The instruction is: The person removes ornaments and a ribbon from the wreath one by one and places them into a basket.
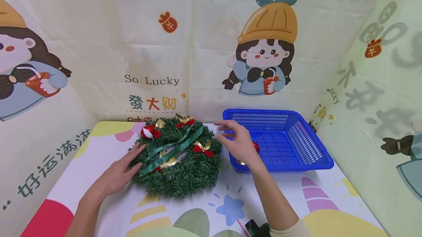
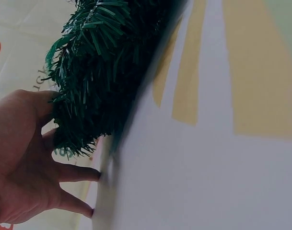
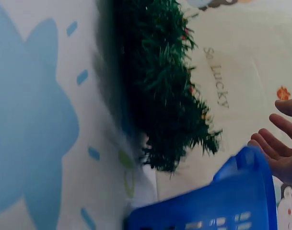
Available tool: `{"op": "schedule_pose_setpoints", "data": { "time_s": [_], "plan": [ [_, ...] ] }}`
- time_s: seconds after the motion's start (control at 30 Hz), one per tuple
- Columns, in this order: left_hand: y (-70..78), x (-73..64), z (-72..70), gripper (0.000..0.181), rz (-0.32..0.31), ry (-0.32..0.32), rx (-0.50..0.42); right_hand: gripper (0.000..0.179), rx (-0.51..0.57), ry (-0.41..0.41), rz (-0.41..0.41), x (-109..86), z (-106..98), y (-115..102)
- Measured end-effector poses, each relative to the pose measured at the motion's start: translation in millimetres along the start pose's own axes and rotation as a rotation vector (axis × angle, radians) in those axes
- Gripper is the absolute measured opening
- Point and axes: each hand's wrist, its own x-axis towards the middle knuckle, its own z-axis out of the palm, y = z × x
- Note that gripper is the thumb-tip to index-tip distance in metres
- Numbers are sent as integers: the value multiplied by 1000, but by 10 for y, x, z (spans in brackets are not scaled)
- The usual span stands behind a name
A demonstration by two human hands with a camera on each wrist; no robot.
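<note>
A green Christmas wreath (image 1: 184, 180) lies flat on the table, decorated with several red and gold bows (image 1: 203, 149) and a red and white ball (image 1: 148, 132) at its upper left. A loose dark green ribbon (image 1: 195, 134) crosses its middle. My left hand (image 1: 120, 173) rests at the wreath's left edge with fingers spread. In the left wrist view, its thumb side meets the needles (image 2: 88, 91), and two fingertips reach the table. My right hand (image 1: 239, 141) hovers by the left side of the blue basket, fingers loosely extended, holding nothing.
The blue plastic basket (image 1: 324, 162) stands right of the wreath. Inside, partly hidden by my right arm, are a red ball (image 1: 256, 147) and something gold (image 1: 241, 163). Printed cloth walls (image 1: 204, 65) rise behind and at both sides. A black object (image 1: 258, 228) lies beside my right forearm.
</note>
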Motion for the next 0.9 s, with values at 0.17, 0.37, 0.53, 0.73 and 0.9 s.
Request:
{"op": "schedule_pose_setpoints", "data": {
  "time_s": [0.17,0.37,0.53,0.73,0.9],
  "plan": [
    [-7,7,6,64,-1,-4,-3,39,48,-104,-18,112,160,-67],
    [-32,2,25,64,-5,-9,-4,39,82,-193,-11,252,343,-178],
    [-24,1,21,63,6,2,-3,39,81,-259,-39,385,480,-237],
    [-22,-4,28,64,6,4,-4,38,92,-295,-30,495,580,-320],
    [-9,-15,20,63,3,8,-1,37,78,-311,-15,555,627,-409]
  ]
}}
